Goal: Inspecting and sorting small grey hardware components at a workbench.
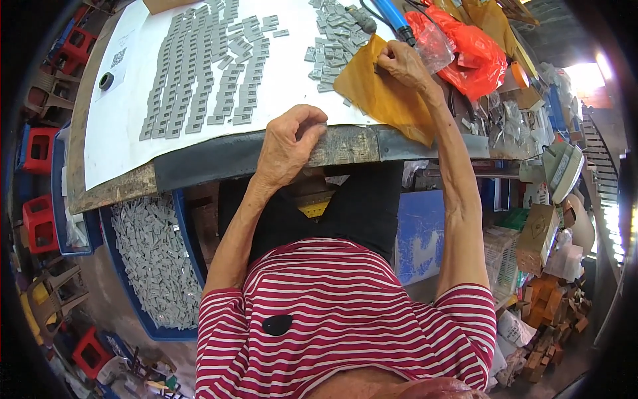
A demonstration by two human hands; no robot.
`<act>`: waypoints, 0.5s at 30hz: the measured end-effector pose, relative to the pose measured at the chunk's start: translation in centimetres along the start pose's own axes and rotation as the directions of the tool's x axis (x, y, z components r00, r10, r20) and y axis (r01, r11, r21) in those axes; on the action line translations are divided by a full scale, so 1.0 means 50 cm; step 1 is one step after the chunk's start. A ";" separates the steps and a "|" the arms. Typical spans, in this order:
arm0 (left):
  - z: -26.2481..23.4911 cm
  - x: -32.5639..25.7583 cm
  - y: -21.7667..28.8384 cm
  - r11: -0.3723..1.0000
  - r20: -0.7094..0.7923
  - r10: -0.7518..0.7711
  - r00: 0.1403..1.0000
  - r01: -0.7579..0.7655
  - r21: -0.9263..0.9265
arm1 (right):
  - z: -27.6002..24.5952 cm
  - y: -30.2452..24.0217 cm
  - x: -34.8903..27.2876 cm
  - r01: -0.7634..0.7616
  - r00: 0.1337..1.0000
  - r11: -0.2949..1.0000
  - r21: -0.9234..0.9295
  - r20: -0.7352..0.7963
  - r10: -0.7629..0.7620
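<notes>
My left hand (291,143) is at the table's front edge, thumb and fingers curled together in a pinch; whatever lies between the fingertips is too small to make out. Farther right, my right hand (404,64) grips the upper part of a limp yellow-brown sheet (382,93), cloth or paper. The sheet drapes over the tabletop and hangs past its front edge. Beside it lies a loose heap of small grey rectangular pieces (332,43), partly covered by the sheet. Left of centre, many more grey pieces (196,63) lie in long slanting rows on a white sheet (292,73).
A roll of dark tape (106,81) sits at the far left. Behind my right hand are a blue cylindrical tool (397,20) and red plastic bags (472,56). Below the table, a blue bin (149,330) holds loose grey pieces. Cartons (538,229) crowd the right; red stools (41,149) stand left.
</notes>
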State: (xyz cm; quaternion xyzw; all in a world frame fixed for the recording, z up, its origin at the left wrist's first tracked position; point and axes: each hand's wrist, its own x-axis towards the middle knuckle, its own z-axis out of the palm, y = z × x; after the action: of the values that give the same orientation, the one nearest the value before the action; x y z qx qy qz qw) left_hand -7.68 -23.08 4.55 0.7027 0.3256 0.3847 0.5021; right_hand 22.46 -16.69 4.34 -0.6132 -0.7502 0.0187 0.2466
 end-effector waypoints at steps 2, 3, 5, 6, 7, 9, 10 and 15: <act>0.001 0.000 0.001 1.000 0.004 -0.012 1.000 0.012 0.014 | -0.007 0.000 -0.002 -0.081 0.996 0.993 0.086 0.033 0.078; 0.000 0.000 0.001 1.000 0.005 -0.011 1.000 0.010 0.013 | -0.012 -0.003 -0.003 -0.163 0.986 0.972 0.168 0.075 0.152; 0.000 0.001 0.002 0.999 0.020 -0.031 0.999 0.031 0.026 | -0.024 -0.009 -0.006 -0.193 0.981 0.954 0.227 0.080 0.179; -0.001 0.000 0.003 0.999 0.021 -0.032 0.999 0.031 0.026 | -0.030 -0.019 -0.007 -0.219 0.975 0.932 0.289 0.091 0.201; -0.002 -0.001 0.003 0.998 0.023 -0.048 0.999 0.047 0.032 | -0.038 -0.029 -0.011 -0.221 0.975 0.932 0.289 0.092 0.202; -0.001 -0.001 0.003 0.997 0.030 -0.063 0.998 0.062 0.035 | -0.060 -0.052 -0.029 -0.321 0.947 0.844 0.430 0.175 0.271; 0.000 -0.002 0.002 0.998 0.018 -0.060 0.998 0.060 0.022 | -0.069 -0.061 -0.038 -0.324 0.945 0.844 0.428 0.175 0.275; 0.001 -0.001 0.005 0.999 0.007 -0.047 0.999 0.047 0.004 | -0.098 -0.084 -0.087 -0.343 0.937 0.807 0.480 0.240 0.255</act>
State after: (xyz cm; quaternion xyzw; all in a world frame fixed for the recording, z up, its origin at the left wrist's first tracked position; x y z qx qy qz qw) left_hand -7.65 -23.21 4.76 0.6972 0.3409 0.3699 0.5107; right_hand 21.09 -23.11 8.52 -0.6319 -0.6290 0.3075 0.3325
